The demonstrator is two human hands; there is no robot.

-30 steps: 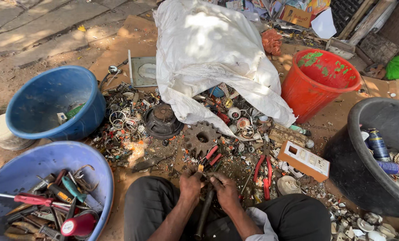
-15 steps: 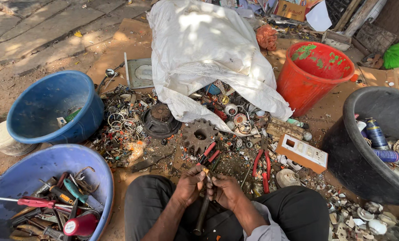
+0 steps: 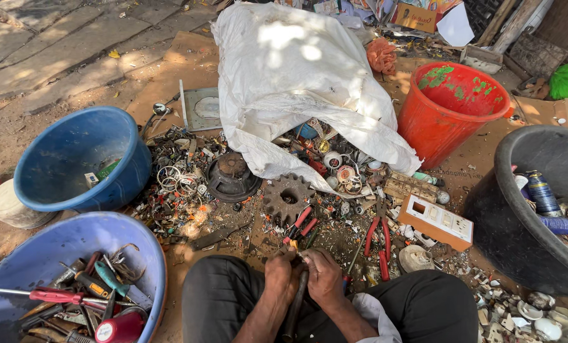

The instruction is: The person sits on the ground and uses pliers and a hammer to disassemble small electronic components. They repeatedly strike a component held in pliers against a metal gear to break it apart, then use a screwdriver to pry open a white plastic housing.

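both hands together low between the knees: left hand (image 3: pixel 279 279) and right hand (image 3: pixel 323 278) clenched around a small scrap piece (image 3: pixel 295 256) pinched at the fingertips, too small to identify. below the grip, a dark metal bar (image 3: pixel 295 306) hanging down between the legs, seemingly trapped under the palms. just beyond the knuckles, red-handled pliers (image 3: pixel 300 224) and a rusty gear (image 3: pixel 288 197); to the right, larger red pliers (image 3: pixel 379 244). likely risks: piece slipping from the pinch into the surrounding litter and getting lost, or a sharp edge nicking bare fingers under twisting force.
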